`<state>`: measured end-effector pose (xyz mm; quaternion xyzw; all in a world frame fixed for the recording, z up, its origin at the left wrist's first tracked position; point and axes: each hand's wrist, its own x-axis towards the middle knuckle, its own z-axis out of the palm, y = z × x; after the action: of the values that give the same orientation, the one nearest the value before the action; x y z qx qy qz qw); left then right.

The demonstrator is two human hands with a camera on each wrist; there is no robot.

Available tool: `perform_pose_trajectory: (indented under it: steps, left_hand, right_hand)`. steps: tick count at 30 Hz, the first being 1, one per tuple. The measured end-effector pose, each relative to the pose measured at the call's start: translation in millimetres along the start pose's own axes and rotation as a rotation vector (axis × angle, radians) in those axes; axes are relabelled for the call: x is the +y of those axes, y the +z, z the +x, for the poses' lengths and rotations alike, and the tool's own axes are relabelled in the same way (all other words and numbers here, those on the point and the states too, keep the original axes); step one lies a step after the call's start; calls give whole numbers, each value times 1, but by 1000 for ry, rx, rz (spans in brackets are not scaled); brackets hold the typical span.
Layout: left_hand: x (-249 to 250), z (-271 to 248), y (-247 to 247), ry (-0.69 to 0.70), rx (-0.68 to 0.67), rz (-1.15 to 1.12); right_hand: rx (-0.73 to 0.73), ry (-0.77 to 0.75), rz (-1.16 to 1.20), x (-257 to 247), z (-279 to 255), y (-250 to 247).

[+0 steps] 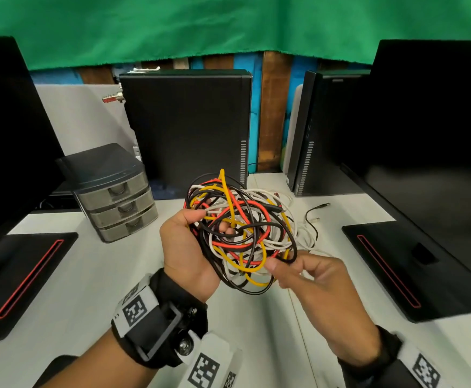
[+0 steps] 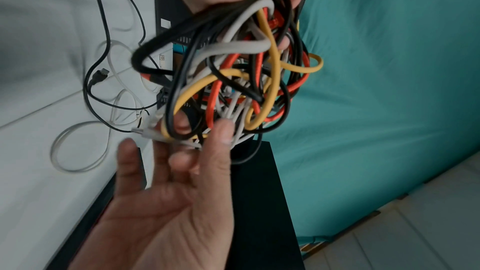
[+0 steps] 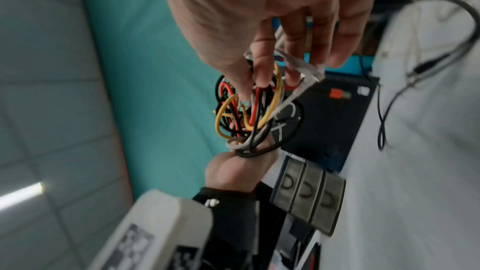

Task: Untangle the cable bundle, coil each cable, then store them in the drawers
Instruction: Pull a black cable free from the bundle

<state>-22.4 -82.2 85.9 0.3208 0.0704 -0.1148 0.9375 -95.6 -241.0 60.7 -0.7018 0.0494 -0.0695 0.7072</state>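
A tangled cable bundle (image 1: 239, 233) of black, white, red and yellow cables hangs in the air above the white table (image 1: 88, 275). My left hand (image 1: 213, 219) grips the bundle's left side, with the thumb on top and fingers poking through the loops. My right hand (image 1: 282, 264) pinches strands at the lower right edge. In the left wrist view the right hand (image 2: 202, 130) meets thin white strands under the bundle (image 2: 233, 79). In the right wrist view the right hand (image 3: 253, 87) digs into the bundle (image 3: 246, 114) above the left hand (image 3: 233, 169). The grey three-drawer unit (image 1: 119, 203) stands to the left, all drawers shut.
Loose white and black cable ends (image 1: 310, 219) trail from the bundle onto the table behind it. A black computer tower (image 1: 186, 127) stands at the back, another (image 1: 312, 135) to the right. Monitor stands (image 1: 27, 273) (image 1: 413, 264) flank the hands on both sides.
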Motion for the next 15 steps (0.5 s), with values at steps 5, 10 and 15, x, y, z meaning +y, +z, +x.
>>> perform_pose_trajectory:
  steps: [5,10,15]
  left_hand:
    - [4,-3,5,34,-4,15]
    - [0,-7,7,47,-67,96]
    - [-3,-4,3,37,-80,191]
  right_hand:
    - [292,-425,-313,4,2,-8]
    - [250,-735,-701,4,8,-20]
    - [127,-688,-831,1,16,-34]
